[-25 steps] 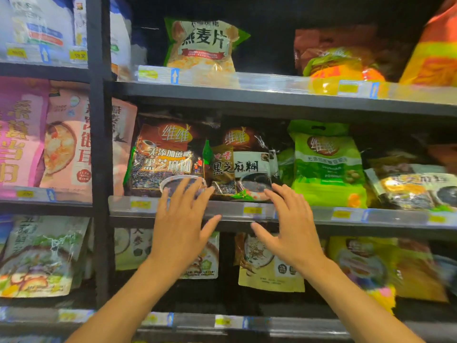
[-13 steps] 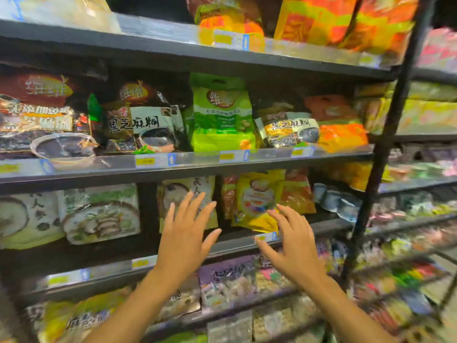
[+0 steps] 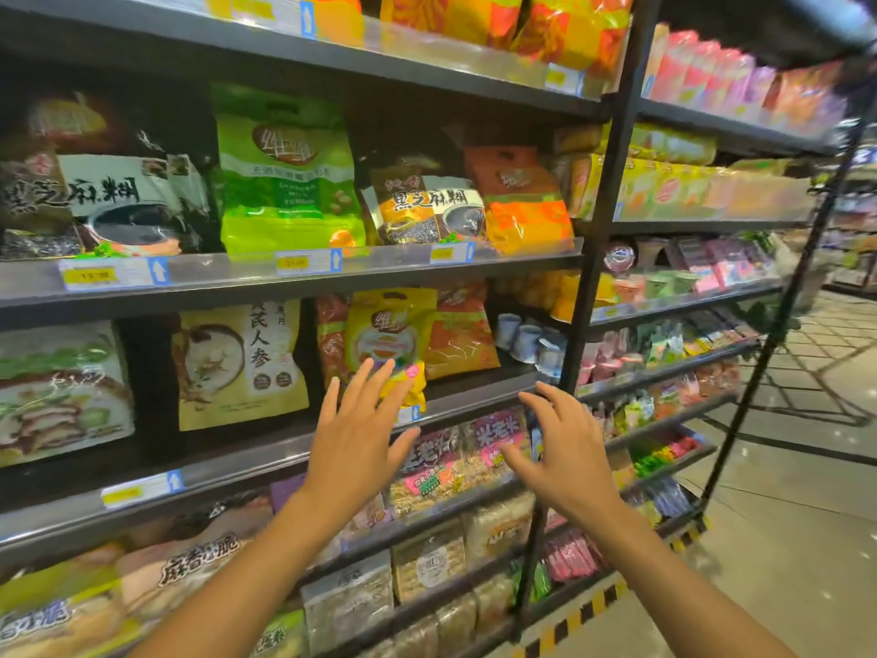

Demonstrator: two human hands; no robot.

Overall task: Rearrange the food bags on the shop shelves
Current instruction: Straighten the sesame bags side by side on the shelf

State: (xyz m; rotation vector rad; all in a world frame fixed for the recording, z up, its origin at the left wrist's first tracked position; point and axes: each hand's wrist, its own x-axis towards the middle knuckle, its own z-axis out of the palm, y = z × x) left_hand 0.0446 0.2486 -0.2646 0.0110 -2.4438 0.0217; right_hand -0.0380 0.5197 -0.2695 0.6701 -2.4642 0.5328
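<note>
Food bags fill the dark metal shelves. A yellow bag (image 3: 389, 334) leans forward on the middle shelf, flanked by orange bags (image 3: 458, 332). My left hand (image 3: 358, 436) is raised just in front of the yellow bag's lower edge, fingers spread, holding nothing. My right hand (image 3: 567, 455) hovers empty with fingers apart in front of the pink-labelled bags (image 3: 498, 434) one shelf lower. Above, a green bag (image 3: 287, 175) stands next to a black sesame bag (image 3: 427, 206) and an orange bag (image 3: 522, 201).
A black upright post (image 3: 600, 201) divides this shelf bay from the one to the right. A cream ginseng bag (image 3: 239, 363) and small cups (image 3: 529, 341) sit on the middle shelf. Tiled aisle floor (image 3: 788, 515) lies to the right, with yellow-black tape along the shelf base.
My view has swung right and down along the shelves. Both hands dropped from the upper shelf edge to the shelf below and stay empty and spread.
</note>
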